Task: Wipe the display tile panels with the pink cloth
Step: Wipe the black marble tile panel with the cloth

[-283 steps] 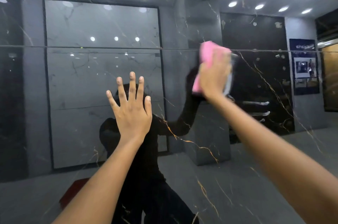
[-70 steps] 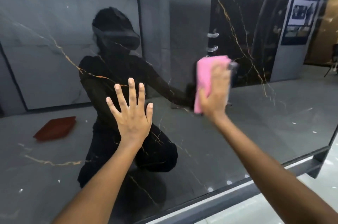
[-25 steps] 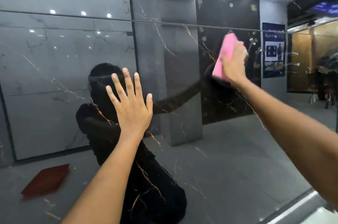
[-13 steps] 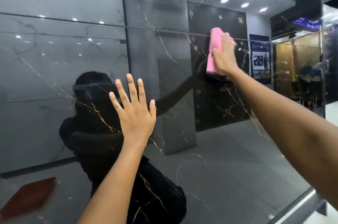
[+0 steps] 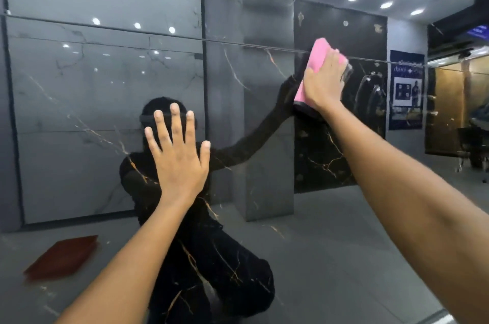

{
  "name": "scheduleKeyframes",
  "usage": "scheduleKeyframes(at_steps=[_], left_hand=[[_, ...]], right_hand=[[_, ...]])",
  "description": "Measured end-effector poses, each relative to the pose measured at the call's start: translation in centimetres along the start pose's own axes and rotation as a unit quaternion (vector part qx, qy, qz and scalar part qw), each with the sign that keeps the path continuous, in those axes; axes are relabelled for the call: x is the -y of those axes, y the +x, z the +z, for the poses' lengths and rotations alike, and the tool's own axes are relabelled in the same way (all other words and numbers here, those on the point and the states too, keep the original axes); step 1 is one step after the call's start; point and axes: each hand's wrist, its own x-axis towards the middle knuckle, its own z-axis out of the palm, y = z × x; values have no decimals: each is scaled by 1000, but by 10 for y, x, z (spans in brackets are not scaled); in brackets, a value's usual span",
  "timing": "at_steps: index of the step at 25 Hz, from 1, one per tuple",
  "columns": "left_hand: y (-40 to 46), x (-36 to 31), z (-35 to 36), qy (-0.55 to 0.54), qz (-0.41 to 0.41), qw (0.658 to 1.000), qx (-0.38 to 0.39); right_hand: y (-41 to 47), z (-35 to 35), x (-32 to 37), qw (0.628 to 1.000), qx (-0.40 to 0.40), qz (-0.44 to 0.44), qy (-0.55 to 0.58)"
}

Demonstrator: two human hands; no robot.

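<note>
We see glossy dark tile panel [image 5: 330, 244] with gold veins filling view. Our left hand [image 5: 180, 162] flat against panel, fingers [image 5: 174, 122] straight, spread, holding nothing. Our right hand [image 5: 322, 82] presses pink cloth [image 5: 318, 55] onto panel, upper right, at thin horizontal seam [image 5: 132, 32]; fingers extended over cloth. Red tray [image 5: 60, 257] reflected lower left.

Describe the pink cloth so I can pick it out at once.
Start at the glossy dark tile panel and follow its thin horizontal seam to the right. The right hand presses the pink cloth flat there. It is the only bright pink thing.
</note>
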Motion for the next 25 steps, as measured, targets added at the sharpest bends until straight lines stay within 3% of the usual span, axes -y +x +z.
scheduleKeyframes(at_steps=[1,2,3,5,6,7,8,10,11,12,13,14,15,16,17,18,19,20,21,22,23,24,25], left_hand=[[0,0,-3,-45,-37,998,-19],[4,-8,-6,-87,-70,993,-45],[10,-21,-8,-115,-83,988,-68],[23,-58,-3,-141,-61,985,-78],[27,-78,3,-144,-55,986,-62],[29,-98,10,-135,-60,988,-36],[26,-115,21,-105,-74,992,-9],[9,-135,42,-25,-89,995,23],[0,-139,50,-1,-87,996,27],[-6,-139,56,11,-83,996,25],[-8,-138,60,19,-80,996,20],[-8,-136,61,25,-79,996,15],[-9,-135,63,33,-82,996,10],[-8,-135,64,41,-83,996,5],[-8,-136,64,45,-84,995,4],[-8,-136,64,45,-83,995,5],[-8,-137,63,45,-80,996,6],[-8,-137,63,44,-78,996,6],[-8,-136,62,43,-78,996,5],[-8,-136,61,40,-79,996,3],[-7,-136,61,35,-80,996,1],[-7,-137,61,29,-82,996,0],[-7,-137,60,26,-82,996,1]], right_hand=[[-19,10,0,1000,-5,3,-29],[-41,19,-4,995,13,-83,-62],[-68,27,-14,967,54,-239,-75],[-111,39,-56,812,147,-548,-139],[-105,38,-83,758,141,-611,-179],[-84,36,-109,758,115,-615,-187],[-58,31,-131,811,87,-552,-176],[-12,8,-156,950,40,-294,-96],[3,-2,-160,989,16,-143,-38],[5,-5,-156,999,5,-40,8],[-1,-1,-148,999,1,-26,38],[-12,9,-140,992,4,-118,37],[-32,21,-133,954,30,-297,17],[-46,31,-131,866,77,-494,-24],[-40,31,-131,772,96,-623,-78],[-14,27,-131,717,86,-682,-112],[16,22,-131,738,49,-663,-117],[46,15,-129,816,11,-571,-90],[69,3,-125,901,-17,-432,-43],[81,-5,-117,961,-38,-276,-3],[77,-4,-104,986,-43,-163,13],[64,3,-89,987,-52,-150,31],[46,14,-74,970,-56,-235,39]])
